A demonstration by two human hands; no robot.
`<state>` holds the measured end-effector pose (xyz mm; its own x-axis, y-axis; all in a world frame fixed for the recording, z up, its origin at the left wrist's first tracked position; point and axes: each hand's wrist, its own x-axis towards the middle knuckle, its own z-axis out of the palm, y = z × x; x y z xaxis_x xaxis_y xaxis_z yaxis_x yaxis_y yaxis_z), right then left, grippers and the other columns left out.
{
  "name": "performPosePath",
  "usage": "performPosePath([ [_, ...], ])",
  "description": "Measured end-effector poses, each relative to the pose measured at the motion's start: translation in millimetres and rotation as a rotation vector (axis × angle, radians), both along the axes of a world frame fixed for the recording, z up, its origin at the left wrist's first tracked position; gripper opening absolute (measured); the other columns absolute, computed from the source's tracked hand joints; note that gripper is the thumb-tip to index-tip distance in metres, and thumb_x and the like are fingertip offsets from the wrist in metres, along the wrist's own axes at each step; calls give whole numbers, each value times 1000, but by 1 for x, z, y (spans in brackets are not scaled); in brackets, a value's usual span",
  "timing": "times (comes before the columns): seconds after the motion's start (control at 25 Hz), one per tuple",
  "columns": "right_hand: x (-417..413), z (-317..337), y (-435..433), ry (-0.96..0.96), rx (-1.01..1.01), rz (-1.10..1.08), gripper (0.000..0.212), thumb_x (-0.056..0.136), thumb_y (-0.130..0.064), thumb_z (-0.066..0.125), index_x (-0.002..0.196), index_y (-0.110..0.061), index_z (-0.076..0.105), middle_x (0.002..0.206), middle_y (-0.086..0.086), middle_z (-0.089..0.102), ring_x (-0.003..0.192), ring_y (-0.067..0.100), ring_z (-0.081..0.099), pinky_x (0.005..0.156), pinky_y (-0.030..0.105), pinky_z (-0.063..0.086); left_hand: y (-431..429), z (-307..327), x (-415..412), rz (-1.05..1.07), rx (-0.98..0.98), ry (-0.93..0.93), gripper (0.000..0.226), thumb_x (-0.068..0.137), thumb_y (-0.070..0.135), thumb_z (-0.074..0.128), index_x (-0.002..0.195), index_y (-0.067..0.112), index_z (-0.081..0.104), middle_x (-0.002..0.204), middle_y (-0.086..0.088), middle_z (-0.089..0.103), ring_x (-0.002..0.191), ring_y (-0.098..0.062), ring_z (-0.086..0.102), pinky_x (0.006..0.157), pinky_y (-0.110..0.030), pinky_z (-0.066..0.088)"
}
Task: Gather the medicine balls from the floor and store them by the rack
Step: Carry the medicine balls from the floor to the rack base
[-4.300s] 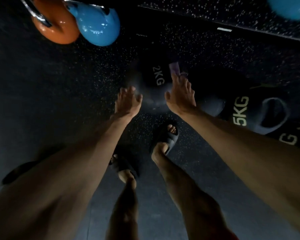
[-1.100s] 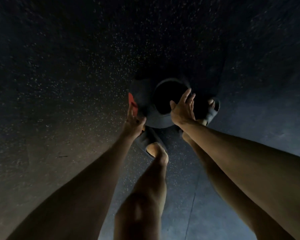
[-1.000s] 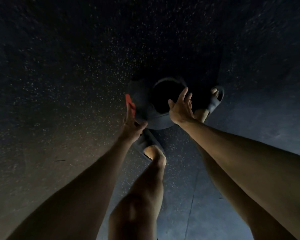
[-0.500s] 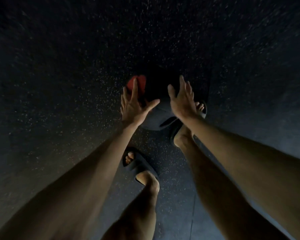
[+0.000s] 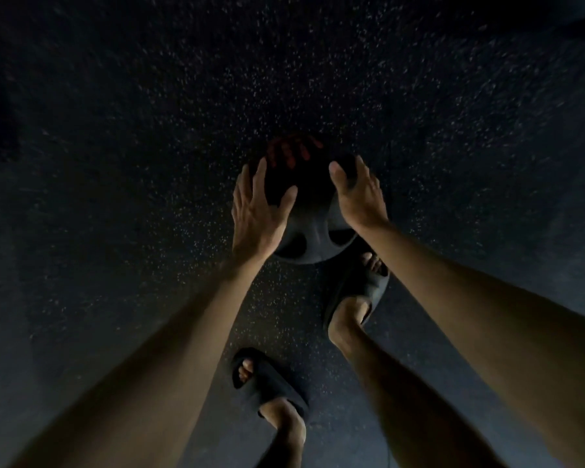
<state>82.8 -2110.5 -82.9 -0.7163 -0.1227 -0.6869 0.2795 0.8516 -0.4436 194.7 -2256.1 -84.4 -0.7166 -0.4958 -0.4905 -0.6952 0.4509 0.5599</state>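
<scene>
Medicine ball, dark with red at 12 o'clock, is held over the speckled floor. Left hand presses its 9 o'clock side, fingers straight and spread; right hand curls round 3 o'clock.

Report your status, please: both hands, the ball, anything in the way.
Left hand flat against medicine ball, right hand cupping its other side. Ball held between both. Right sandal just beneath it.

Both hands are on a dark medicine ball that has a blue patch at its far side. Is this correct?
Not quite: the patch is red, not blue. The head view shows the left hand and right hand on the dark medicine ball.
</scene>
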Motion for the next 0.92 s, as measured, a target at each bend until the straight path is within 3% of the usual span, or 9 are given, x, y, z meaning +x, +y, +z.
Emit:
performPosePath([
  [0.16, -52, -7, 11, -38, -1, -121, 63, 102, -58, 31, 148, -16, 39, 144, 14, 50, 135, 35, 44, 105, 42, 35, 14, -10, -15, -39, -40, 33, 85, 92, 75, 32, 160, 28, 11, 168, -4, 8, 155, -24, 5, 126, -45, 8],
  [0.24, -47, -4, 22, 13, -65, -75, 63, 102, -59, 31, 153, -23, 29, 152, 10, 40, 141, 31, 36, 110, 44, 32, 16, -11, -46, -47, -17, 5, 83, 91, 78, 27, 159, 35, 12, 168, -1, 7, 155, -23, 4, 126, -47, 8],
  [0.36, -16, 4, 39, 147, -104, 74, 76, 101, -61, 34, 160, -28, 0, 167, 9, 7, 152, 28, 12, 120, 45, 19, 23, -6, -117, -144, 18, -84, 71, 94, 74, 23, 157, 44, 14, 169, 2, 4, 154, -27, 1, 122, -59, 11],
  [0.52, -35, 0, 46, 183, -155, 45, 76, 103, -51, 35, 160, -24, -7, 168, 6, 0, 154, 24, 7, 122, 45, 24, 14, -3, -187, -86, 0, -114, 55, 104, 53, 34, 156, 40, 24, 168, -4, 9, 154, -31, 6, 119, -64, 11],
  [0.6, -51, -2, 46, 166, -175, 75, 77, 101, -54, 34, 159, -30, -11, 168, 2, 3, 153, 23, 12, 116, 44, 33, 7, -2, -188, -44, 20, -9, 63, 102, 53, 41, 157, 27, 26, 165, -9, 17, 152, -30, 14, 120, -60, 17],
  [0.72, -59, -2, 51, 138, -147, 69, 76, 101, -56, 35, 156, -41, -15, 162, 3, 21, 144, 28, 31, 101, 49, 46, 14, 4, -162, 9, 46, -40, 82, 96, 53, 54, 159, 15, 18, 164, -13, 16, 152, -29, 15, 122, -50, 20],
  [0.8, -65, -2, 63, 93, -132, 92, 75, 101, -55, 37, 155, -46, -14, 150, 5, 36, 130, 30, 44, 94, 51, 49, 21, 4, -140, -71, 21, -50, 103, 86, 64, 60, 160, 12, 12, 166, -14, 12, 152, -31, 12, 123, -49, 18],
  [0.92, -81, 4, 71, 40, -119, 135, 75, 101, -54, 40, 153, -50, -14, 141, 12, 45, 121, 34, 51, 96, 54, 47, 20, 2, -127, -224, 17, -50, 134, 65, 85, 58, 160, 12, -1, 168, -11, 1, 154, -29, 1, 124, -46, 9],
])
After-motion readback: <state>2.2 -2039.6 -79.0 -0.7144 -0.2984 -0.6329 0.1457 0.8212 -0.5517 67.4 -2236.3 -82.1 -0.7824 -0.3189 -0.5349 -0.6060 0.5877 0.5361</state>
